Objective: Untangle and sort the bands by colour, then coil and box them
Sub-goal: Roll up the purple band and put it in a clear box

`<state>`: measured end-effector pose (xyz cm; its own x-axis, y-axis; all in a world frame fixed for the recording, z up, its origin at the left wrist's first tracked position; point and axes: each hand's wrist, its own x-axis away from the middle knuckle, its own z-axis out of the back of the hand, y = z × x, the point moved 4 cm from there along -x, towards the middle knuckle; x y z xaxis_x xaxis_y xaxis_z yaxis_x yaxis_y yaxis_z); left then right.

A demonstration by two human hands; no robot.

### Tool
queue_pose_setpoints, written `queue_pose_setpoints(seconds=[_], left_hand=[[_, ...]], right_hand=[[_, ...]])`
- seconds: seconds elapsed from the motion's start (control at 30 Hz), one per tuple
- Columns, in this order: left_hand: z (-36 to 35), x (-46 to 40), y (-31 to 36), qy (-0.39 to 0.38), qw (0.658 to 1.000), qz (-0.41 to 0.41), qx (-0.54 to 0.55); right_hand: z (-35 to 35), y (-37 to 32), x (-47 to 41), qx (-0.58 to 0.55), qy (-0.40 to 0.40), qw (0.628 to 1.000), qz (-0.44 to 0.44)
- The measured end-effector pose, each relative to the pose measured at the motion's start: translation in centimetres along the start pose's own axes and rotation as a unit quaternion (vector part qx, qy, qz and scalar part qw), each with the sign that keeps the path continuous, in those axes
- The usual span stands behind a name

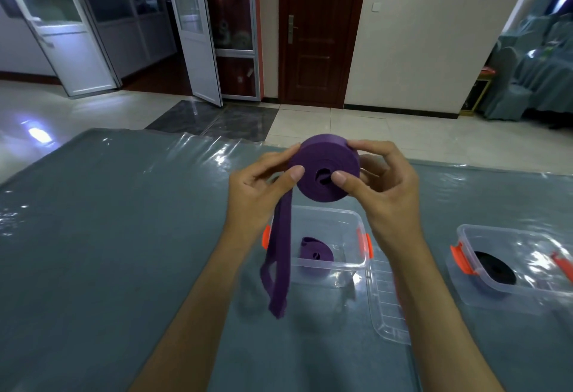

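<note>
Dim, cool indoor light; white glare on clear plastic table cover [223,156] and glossy floor tiles [38,134]; wide-angle bending at edges; slight motion blur on hanging purple band tail [279,255].

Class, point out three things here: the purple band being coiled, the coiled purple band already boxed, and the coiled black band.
purple band being coiled [325,163], head view, coil's outer wrap.
boxed purple band [316,252], head view, coil's top.
black band [494,267], head view, coil's top.

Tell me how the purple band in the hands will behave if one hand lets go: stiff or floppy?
Probably floppy: the loose tail of the purple band hangs limp. The coil may spring open, since both the left hand and the right hand pinch it. It looks light, held by fingertips alone.
</note>
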<state>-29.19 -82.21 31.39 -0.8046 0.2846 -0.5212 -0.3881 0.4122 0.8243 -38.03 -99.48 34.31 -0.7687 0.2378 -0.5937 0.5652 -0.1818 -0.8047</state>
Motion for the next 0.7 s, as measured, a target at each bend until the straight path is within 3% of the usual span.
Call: queue_pose_setpoints(seconds=[0.2,0.3,0.37,0.47,0.53,0.7], left_hand=[[0.8,-0.4,0.9,0.022,0.998,-0.046,-0.021],[0.6,-0.2,0.4,-0.023,1.0,-0.013,-0.003],[0.6,-0.2,0.3,-0.038,0.999,-0.006,-0.005],[0.6,0.0,0.7,0.014,0.999,-0.047,-0.014],[0.4,0.4,0.5,0.034,0.998,-0.058,-0.004],[0.1,0.9,-1.0,-0.013,1.0,-0.005,-0.004]], right_hand=[[0.0,0.6,0.3,0.014,-0.028,0.998,-0.048],[0.2,0.2,0.1,0.019,0.003,1.0,0.004],[0.3,0.6,0.3,-0.002,0.022,1.0,-0.012],[-0.1,1.4,0.9,-0.049,-0.012,0.997,-0.064],[0.0,1.4,1.1,-0.047,-0.015,0.997,-0.052],[0.5,1.5,1.3,-0.023,0.026,0.999,-0.022]])
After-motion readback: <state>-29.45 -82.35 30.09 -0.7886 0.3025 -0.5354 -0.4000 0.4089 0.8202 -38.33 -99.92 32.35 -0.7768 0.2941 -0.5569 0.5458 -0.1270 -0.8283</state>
